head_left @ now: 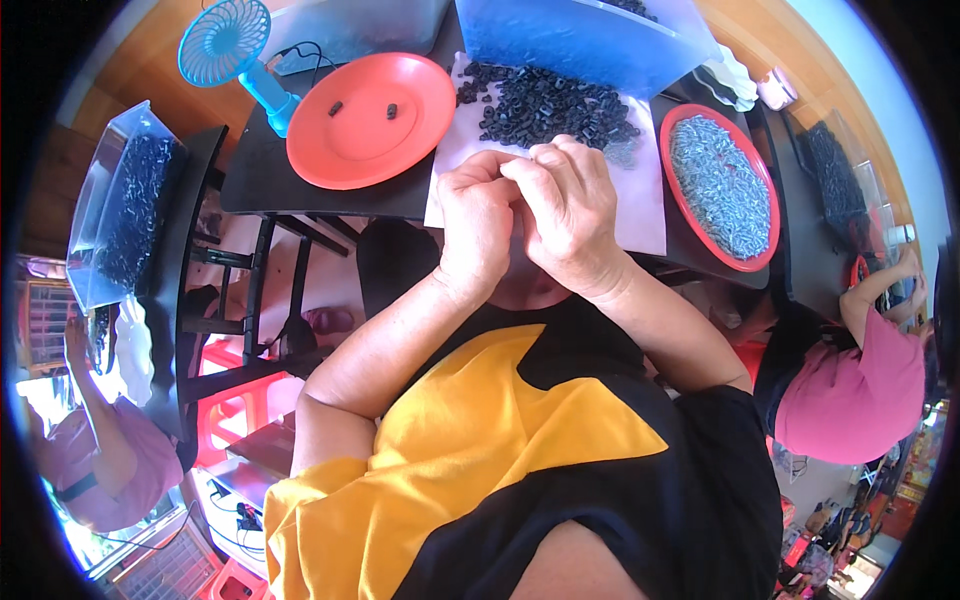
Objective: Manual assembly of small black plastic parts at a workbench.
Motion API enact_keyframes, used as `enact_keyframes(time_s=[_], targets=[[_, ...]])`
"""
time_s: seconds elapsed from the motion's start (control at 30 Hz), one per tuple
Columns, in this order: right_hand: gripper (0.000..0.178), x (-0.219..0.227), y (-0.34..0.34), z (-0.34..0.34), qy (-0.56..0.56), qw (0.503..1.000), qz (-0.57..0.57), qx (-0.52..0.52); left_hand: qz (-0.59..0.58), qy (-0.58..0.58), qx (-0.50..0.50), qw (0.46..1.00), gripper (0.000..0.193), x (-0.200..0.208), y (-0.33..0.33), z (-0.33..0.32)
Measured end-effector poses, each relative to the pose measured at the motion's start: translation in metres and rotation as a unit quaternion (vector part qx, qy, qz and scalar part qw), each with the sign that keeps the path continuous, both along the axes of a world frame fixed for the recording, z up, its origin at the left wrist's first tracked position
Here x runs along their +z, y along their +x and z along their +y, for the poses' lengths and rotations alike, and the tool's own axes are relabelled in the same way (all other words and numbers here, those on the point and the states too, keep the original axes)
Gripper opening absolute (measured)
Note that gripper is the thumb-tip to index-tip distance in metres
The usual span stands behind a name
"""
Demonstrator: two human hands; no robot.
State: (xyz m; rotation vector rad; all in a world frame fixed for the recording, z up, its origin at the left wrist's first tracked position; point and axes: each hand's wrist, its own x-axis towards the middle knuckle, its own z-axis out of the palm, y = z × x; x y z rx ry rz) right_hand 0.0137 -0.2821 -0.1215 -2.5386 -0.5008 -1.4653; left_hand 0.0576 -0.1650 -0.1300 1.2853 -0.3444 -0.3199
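My left hand (475, 215) and my right hand (575, 215) meet over the near edge of a pale sheet (642, 210). Fingers of both are closed in a pinch, tip to tip; whatever sits between them is hidden. Just beyond lies a heap of small black parts (560, 105), spread before a translucent blue bin (590, 50). To the left, two of the black pieces (392, 112) rest apart on a round red plate (375, 155). On the right, a red oval tray (668, 150) is filled with small silvery metal pieces (722, 185), too fine to name.
A blue desk fan (228, 45) stands behind the plate, beside another clear bin (350, 35). Side tables hold bins of dark parts, one at left (130, 200) and one at right (840, 175). A person in pink (850, 390) sits at right, another person (115, 460) at left.
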Motion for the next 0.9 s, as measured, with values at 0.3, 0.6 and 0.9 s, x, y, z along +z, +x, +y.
enact_keyframes(time_s=[0.3,0.6,0.9], targets=[[0.03,-0.003,-0.001,-0.003,0.015,0.998,-0.053,0.015,0.144,-0.08,-0.001,0.986,0.016,0.019,-0.005,-0.008],[0.034,0.0,-0.002,-0.015,0.068,0.996,-0.001,0.056,0.064,0.103,-0.117,0.986,0.018,0.03,0.016,0.013],[0.03,0.015,-0.005,-0.031,0.225,0.953,0.142,0.149,0.079,0.079,-0.105,0.988,0.014,0.019,0.006,0.007]])
